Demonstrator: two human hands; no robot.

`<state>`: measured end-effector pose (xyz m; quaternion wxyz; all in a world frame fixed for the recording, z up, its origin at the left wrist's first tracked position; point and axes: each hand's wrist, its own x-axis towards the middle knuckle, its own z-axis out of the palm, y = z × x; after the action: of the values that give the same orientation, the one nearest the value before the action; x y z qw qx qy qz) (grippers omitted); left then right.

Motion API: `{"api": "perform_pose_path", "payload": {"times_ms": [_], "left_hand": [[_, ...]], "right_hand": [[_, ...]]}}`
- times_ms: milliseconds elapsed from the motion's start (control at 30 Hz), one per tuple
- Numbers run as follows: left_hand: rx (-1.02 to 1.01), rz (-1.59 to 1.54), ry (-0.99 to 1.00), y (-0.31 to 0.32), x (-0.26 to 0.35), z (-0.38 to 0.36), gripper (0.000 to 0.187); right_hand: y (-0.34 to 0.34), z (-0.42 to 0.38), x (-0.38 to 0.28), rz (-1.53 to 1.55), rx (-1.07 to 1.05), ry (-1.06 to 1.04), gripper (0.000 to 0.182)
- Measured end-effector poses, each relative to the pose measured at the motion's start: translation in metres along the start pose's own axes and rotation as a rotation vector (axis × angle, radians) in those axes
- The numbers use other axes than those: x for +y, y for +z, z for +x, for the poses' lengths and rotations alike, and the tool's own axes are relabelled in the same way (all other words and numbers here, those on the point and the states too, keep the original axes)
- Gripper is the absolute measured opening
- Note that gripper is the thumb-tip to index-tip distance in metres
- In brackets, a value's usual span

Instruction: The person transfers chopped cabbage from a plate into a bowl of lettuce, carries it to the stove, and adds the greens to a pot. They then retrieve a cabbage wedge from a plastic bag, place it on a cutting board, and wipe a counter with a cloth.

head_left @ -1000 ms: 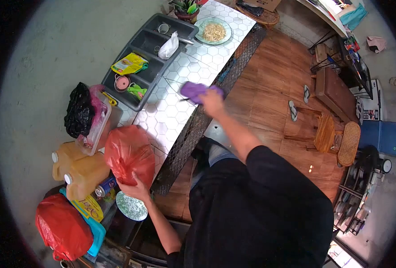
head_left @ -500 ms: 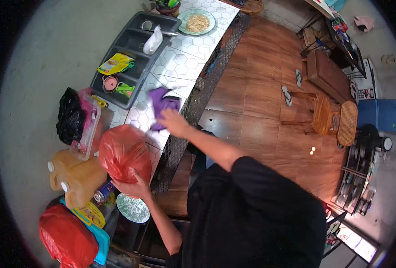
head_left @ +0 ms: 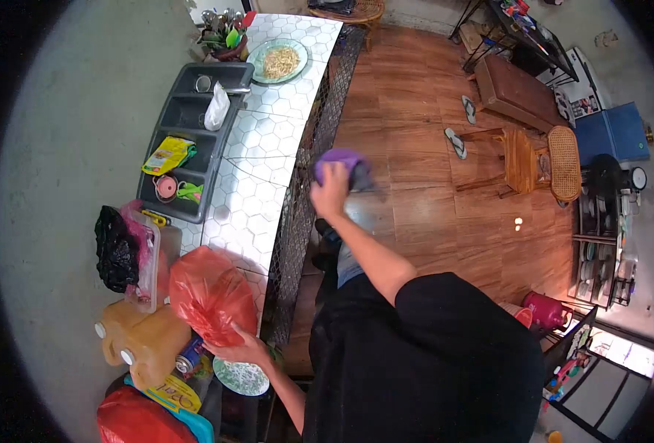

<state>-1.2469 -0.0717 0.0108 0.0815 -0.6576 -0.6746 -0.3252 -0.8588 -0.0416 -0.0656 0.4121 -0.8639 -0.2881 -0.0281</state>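
Note:
My right hand (head_left: 330, 193) grips a crumpled purple cloth (head_left: 342, 164), blurred by motion, held out past the counter's edge above the floor. With its fingers curved against the lower side, my left hand (head_left: 240, 348) holds a full red plastic bag (head_left: 215, 292) at the near end of the white tiled counter (head_left: 257, 159). Below that hand lies a green speckled plate (head_left: 241, 378), partly covered by it. Beside the bag are a blue can (head_left: 190, 356) and tan jugs (head_left: 146, 343).
Along the wall side of the counter lies a grey compartment tray (head_left: 209, 177) holding packets and small items. A plate of pale food strips (head_left: 281, 62) sits at the far end. A wooden chair (head_left: 522, 164) and slippers (head_left: 456, 142) are on the floor.
My right hand has lifted the purple cloth off the counter and swung it right, over the floor. My left hand stays on the red bag. The view has shifted somewhat.

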Motion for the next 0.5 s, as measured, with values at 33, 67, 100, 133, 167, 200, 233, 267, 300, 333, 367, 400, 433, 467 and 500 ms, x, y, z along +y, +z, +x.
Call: {"api": "perform_pose_path", "payload": {"times_ms": [33, 67, 100, 133, 167, 200, 233, 267, 300, 333, 367, 400, 433, 467, 500], "left_hand": [[-0.011, -0.039, 0.010, 0.002, 0.003, -0.001, 0.083], [-0.004, -0.035, 0.021, 0.002, 0.011, 0.002, 0.083], [0.000, -0.037, 0.096, 0.001, 0.023, 0.006, 0.082], [0.000, -0.040, 0.176, -0.001, 0.032, 0.009, 0.082], [-0.011, -0.010, 0.234, -0.001, 0.035, 0.010, 0.082], [-0.013, -0.016, 0.250, -0.002, 0.040, 0.010, 0.082], [-0.032, -0.006, 0.286, -0.004, 0.042, 0.011, 0.081], [-0.051, 0.006, 0.318, -0.007, 0.044, 0.011, 0.080], [-0.074, -0.016, 0.309, -0.011, 0.046, 0.010, 0.080], [-0.076, -0.013, 0.310, -0.012, 0.044, 0.009, 0.080], [-0.094, -0.024, 0.283, -0.014, 0.041, 0.005, 0.080], [-0.110, -0.030, 0.251, -0.018, 0.037, 0.000, 0.080], [-0.102, -0.017, 0.236, -0.024, 0.033, -0.003, 0.080], [-0.103, -0.051, 0.207, -0.027, 0.032, -0.005, 0.080], [-0.100, -0.089, 0.177, -0.028, 0.030, -0.007, 0.080]], "right_hand": [[0.012, -0.002, -0.024, 0.058, -0.009, -0.102, 0.039], [0.030, -0.004, -0.046, 0.192, -0.137, -0.151, 0.028], [0.059, -0.010, -0.062, 0.288, -0.253, -0.244, 0.022], [0.086, -0.020, -0.072, 0.318, -0.362, -0.376, 0.025], [0.109, -0.033, -0.082, 0.345, -0.414, -0.438, 0.027], [0.124, -0.037, -0.082, 0.117, -0.511, -0.711, 0.030], [0.140, -0.043, -0.076, 0.012, -0.496, -0.867, 0.030], [0.141, -0.038, -0.073, 0.013, -0.489, -0.857, 0.030], [0.141, -0.030, -0.071, -0.098, -0.520, -0.883, 0.028], [0.139, -0.022, -0.069, -0.210, -0.554, -0.913, 0.026], [0.140, -0.011, -0.059, -0.264, -0.530, -0.789, 0.016], [0.131, 0.013, -0.045, -0.188, -0.647, -0.548, 0.012], [0.094, 0.025, -0.022, -0.134, -0.415, -0.602, 0.014], [0.096, 0.032, 0.013, -0.100, -0.232, -0.498, 0.016], [0.046, 0.050, 0.013, -0.348, -0.306, -0.353, 0.019]]}}
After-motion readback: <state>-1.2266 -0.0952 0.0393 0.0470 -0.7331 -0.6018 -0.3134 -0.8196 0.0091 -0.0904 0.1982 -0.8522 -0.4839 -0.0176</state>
